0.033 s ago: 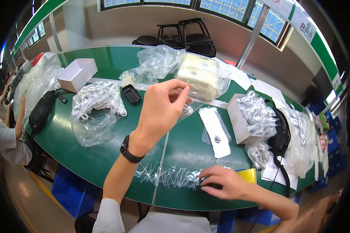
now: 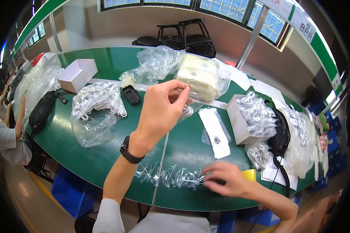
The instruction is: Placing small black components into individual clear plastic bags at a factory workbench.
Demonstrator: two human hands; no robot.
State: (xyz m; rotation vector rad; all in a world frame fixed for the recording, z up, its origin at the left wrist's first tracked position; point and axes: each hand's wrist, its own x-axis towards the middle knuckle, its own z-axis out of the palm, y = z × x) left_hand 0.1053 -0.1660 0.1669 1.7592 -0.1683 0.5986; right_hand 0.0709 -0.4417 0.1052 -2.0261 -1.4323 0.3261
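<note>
My left hand (image 2: 165,103) is raised over the middle of the table, fingertips pinched on the top of a clear plastic bag. A coiled white cable (image 2: 187,111) shows in the bag below the fingers; the rest is behind the hand. Lower right, my right hand (image 2: 227,179) is slightly blurred, thumb and fingers apart, at the right end of a row of thin clear-and-white strips (image 2: 177,178). Nothing can be made out between its fingers. A yellow object (image 2: 249,175) lies behind that hand, partly covered.
On the green table (image 2: 144,186) lie a bag of white cables (image 2: 99,97), a black tray (image 2: 132,94), a white packet (image 2: 215,134), and a wrapped pale block (image 2: 198,75). A box of bagged cables (image 2: 237,120) and a black pouch (image 2: 280,134) stand right. Another person (image 2: 9,136) sits far left.
My right hand has shifted slightly right and up, uncovering a little more of the strips and hiding more of the yellow object. My left hand keeps its place.
</note>
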